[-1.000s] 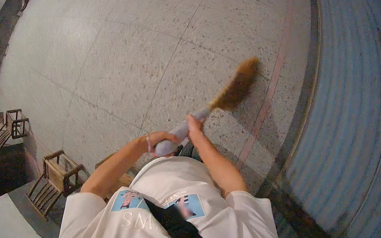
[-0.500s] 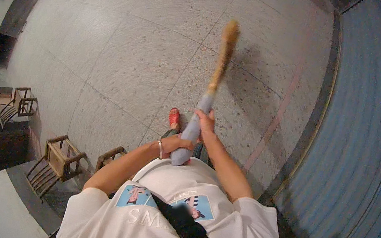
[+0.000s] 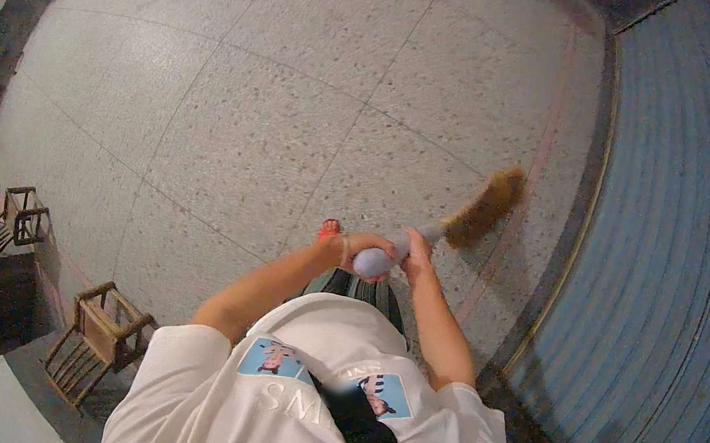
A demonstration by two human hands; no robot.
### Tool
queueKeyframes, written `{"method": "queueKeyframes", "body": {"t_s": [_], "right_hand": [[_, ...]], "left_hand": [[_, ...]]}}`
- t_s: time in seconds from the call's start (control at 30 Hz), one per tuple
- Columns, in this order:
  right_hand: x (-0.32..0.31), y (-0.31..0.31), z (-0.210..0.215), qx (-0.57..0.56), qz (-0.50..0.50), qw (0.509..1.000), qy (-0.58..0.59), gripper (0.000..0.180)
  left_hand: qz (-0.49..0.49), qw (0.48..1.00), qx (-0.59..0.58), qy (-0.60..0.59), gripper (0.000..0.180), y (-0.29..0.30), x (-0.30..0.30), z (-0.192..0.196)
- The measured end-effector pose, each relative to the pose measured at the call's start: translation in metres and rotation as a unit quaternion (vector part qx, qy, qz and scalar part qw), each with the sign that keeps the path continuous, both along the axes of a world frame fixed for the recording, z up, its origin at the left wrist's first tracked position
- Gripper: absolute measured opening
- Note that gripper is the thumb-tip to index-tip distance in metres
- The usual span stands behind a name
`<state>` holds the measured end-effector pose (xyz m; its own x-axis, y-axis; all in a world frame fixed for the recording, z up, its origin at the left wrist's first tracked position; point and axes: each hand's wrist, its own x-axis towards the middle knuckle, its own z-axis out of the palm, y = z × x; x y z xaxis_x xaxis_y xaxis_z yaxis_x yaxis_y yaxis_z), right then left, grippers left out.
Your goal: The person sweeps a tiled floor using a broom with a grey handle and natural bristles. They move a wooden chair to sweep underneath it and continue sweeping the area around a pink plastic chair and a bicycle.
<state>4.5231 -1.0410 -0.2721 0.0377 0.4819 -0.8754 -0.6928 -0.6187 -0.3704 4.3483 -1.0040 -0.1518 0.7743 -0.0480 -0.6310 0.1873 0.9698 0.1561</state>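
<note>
Over the speckled floor [image 3: 276, 133], both the left hand [image 3: 358, 248] and right hand [image 3: 416, 249] close around the broom [image 3: 458, 220] handle, one behind the other for leverage, angling its bristles down near the ribbed shutter [image 3: 665, 273].

One head-worn fisheye view looks steeply down, close over the person's chest, onto the speckled floor [image 3: 282, 97].

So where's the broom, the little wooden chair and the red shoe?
broom [image 3: 484, 207], head view, on the straw bristles.
wooden chair [image 3: 97, 330], head view, on its seat frame.
red shoe [image 3: 329, 231], head view, on the toe.
</note>
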Motion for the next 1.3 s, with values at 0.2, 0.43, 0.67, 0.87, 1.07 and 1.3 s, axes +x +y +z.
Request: {"method": "queueKeyframes", "body": {"t_s": [0.2,0.43,0.67,0.87,1.07,1.3], "right_hand": [[-0.156,0.069,-0.016,0.011,0.116,0.982,-0.146,0.081],[-0.252,0.120,0.032,0.124,0.294,0.946,-0.051,0.084],[-0.208,0.120,0.058,0.189,0.270,0.940,-0.090,0.084],[-0.088,0.107,0.053,0.167,0.033,0.966,-0.194,0.052],[0.066,0.113,0.057,0.087,-0.132,0.984,-0.076,0.031],[0.199,0.116,0.034,0.045,-0.202,0.974,-0.091,0.027]], "left_hand": [[0.152,0.986,0.042,0.055,0.041,-0.002,-0.122,0.007],[0.301,0.933,0.039,0.194,0.042,-0.003,-0.157,0.042],[0.208,0.953,0.119,0.186,0.039,0.011,-0.126,0.087],[0.040,0.986,0.142,0.080,0.032,0.054,-0.054,0.069],[-0.179,0.982,0.056,0.026,0.028,0.132,0.085,0.032],[-0.292,0.956,0.021,-0.021,0.029,0.186,0.241,-0.015]]}}
